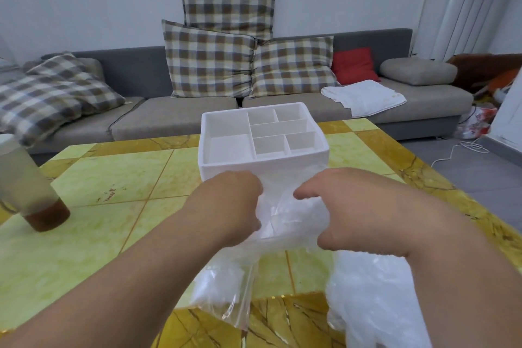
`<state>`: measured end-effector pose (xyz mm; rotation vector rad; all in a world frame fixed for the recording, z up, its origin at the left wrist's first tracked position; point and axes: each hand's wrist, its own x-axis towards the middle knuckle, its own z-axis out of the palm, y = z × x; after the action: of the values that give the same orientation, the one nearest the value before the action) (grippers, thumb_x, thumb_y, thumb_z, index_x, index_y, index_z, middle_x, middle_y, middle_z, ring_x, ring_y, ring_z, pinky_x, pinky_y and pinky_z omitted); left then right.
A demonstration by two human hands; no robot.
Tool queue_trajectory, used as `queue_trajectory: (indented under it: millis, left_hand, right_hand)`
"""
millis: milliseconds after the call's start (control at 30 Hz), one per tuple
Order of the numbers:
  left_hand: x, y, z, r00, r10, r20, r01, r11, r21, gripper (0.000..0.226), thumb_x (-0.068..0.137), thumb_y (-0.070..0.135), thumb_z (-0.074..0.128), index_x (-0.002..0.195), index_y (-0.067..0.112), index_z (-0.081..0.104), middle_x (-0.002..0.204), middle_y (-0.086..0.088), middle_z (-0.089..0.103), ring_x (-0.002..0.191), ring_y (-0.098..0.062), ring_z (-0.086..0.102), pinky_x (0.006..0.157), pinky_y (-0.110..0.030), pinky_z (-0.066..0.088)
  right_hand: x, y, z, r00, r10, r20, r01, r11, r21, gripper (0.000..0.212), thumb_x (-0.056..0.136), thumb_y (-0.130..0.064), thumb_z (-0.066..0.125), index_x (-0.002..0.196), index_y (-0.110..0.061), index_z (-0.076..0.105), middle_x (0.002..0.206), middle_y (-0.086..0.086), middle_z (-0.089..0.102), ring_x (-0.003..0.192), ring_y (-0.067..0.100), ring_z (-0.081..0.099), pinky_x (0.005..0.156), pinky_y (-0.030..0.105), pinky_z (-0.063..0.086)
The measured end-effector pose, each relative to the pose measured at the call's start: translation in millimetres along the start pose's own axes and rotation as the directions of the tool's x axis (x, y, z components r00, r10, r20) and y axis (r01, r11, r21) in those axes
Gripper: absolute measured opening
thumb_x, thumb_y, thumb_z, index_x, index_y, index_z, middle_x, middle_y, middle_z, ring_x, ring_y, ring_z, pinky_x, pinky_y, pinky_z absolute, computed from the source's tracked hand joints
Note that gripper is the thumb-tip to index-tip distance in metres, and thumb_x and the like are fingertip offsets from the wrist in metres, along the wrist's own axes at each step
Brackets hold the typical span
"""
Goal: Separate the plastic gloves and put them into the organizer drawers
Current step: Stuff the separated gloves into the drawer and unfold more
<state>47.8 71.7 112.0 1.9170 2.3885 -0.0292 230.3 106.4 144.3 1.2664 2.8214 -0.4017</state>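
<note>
Currently I see both hands clamped on one plastic glove [285, 216]: the left hand [234, 206] grips its 9 o'clock edge and the right hand [336, 206] its 3 o'clock edge, fingers curled, the thin clear film crumpled and stretched between them. It hangs just at the 6 o'clock side of the single white organizer [264, 140], a squarish box whose top shows six open compartments by my count. Two more lots of filmy gloves lie on the glossy yellow-green tiled table [113, 178]: a left heap [220, 285] at 7 o'clock of the grip, a right heap [375, 299] at 5 o'clock.
</note>
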Motion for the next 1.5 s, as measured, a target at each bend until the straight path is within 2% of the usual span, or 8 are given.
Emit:
queue_trajectory:
  millis: [133,267,533,833,1000,1133,1333,1500]
  left_hand:
    - [-4,-4,6,0.995,-0.038,-0.088,0.062,0.957,0.285,0.021,0.091,0.016,0.060,0.111,0.025,0.060,0.112,0.004,0.064,0.100,-0.021,0.062,0.078,-0.031,0.047]
    - [-4,-4,6,0.997,-0.063,-0.038,0.073,0.913,0.402,0.029,0.088,0.015,0.060,0.072,0.023,0.038,0.081,0.007,0.051,0.080,-0.021,0.051,0.071,-0.032,0.032]
    - [-9,-9,-7,0.998,-0.068,0.015,0.064,0.983,0.175,0.036,0.089,0.034,0.068,0.123,0.024,0.060,0.123,0.003,0.063,0.113,-0.022,0.060,0.093,-0.036,0.052]
    - [-38,68,17,0.897,0.231,-0.377,-0.352,0.890,-0.292,0.030,0.100,0.020,0.047,0.118,0.032,0.068,0.111,0.014,0.065,0.102,-0.008,0.059,0.089,-0.031,0.049]
    - [-38,107,102,0.921,0.361,-0.147,-0.390,0.846,-0.363,0.035,0.104,0.027,0.040,0.134,0.035,0.055,0.129,0.015,0.056,0.117,-0.009,0.053,0.098,-0.030,0.045]
    - [-19,116,143,0.930,0.364,-0.060,-0.363,0.874,-0.323,0.045,0.106,0.035,0.038,0.150,0.038,0.036,0.159,0.012,0.029,0.144,-0.012,0.027,0.115,-0.024,0.026]
    - [7,124,164,0.947,0.322,-0.021,-0.316,0.915,-0.252,0.046,0.102,0.047,0.042,0.147,0.044,0.038,0.164,0.007,0.019,0.150,-0.017,0.018,0.121,-0.029,0.020]
    - [12,135,174,0.954,0.295,-0.047,-0.297,0.921,-0.252,0.043,0.092,0.046,0.054,0.134,0.041,0.052,0.152,0.012,0.033,0.141,-0.014,0.032,0.117,-0.029,0.025]
  right_hand:
    - [4,-4,10,0.993,-0.030,0.110,0.036,0.998,-0.051,0.022,0.081,-0.011,0.063,0.097,-0.023,0.068,0.098,-0.004,0.064,0.078,0.015,0.060,0.055,0.022,0.036]
    - [13,-4,21,0.989,-0.006,0.145,0.016,0.997,-0.071,0.020,0.082,-0.011,0.064,0.069,-0.016,0.049,0.066,0.001,0.043,0.056,0.014,0.040,0.051,0.026,0.008]
    - [1,19,3,0.996,-0.035,0.076,0.028,0.996,0.089,0.046,0.083,-0.030,0.071,0.128,-0.038,0.062,0.125,-0.024,0.060,0.096,-0.005,0.062,0.080,0.019,0.053]
    - [11,73,17,0.864,0.368,-0.345,-0.085,0.781,0.619,0.029,0.087,-0.001,0.057,0.081,-0.025,0.073,0.077,-0.005,0.075,0.081,0.015,0.072,0.075,0.033,0.056]
    - [5,132,65,0.752,0.618,-0.227,-0.330,0.652,0.683,0.024,0.081,-0.003,0.060,0.073,-0.021,0.074,0.072,0.001,0.072,0.077,0.026,0.070,0.066,0.033,0.053]
    - [1,165,100,0.741,0.662,-0.110,-0.498,0.653,0.571,0.034,0.082,-0.005,0.058,0.113,0.007,0.064,0.106,0.023,0.070,0.098,0.040,0.066,0.081,0.047,0.055]
    - [-7,190,118,0.777,0.628,0.039,-0.528,0.617,0.584,0.063,0.094,-0.025,0.063,0.150,-0.011,0.040,0.142,0.006,0.052,0.121,0.025,0.057,0.095,0.036,0.049]
    - [-8,197,123,0.786,0.617,-0.028,-0.421,0.569,0.706,0.056,0.087,-0.017,0.074,0.140,-0.013,0.056,0.099,-0.007,0.062,0.082,0.009,0.061,0.063,0.022,0.043]
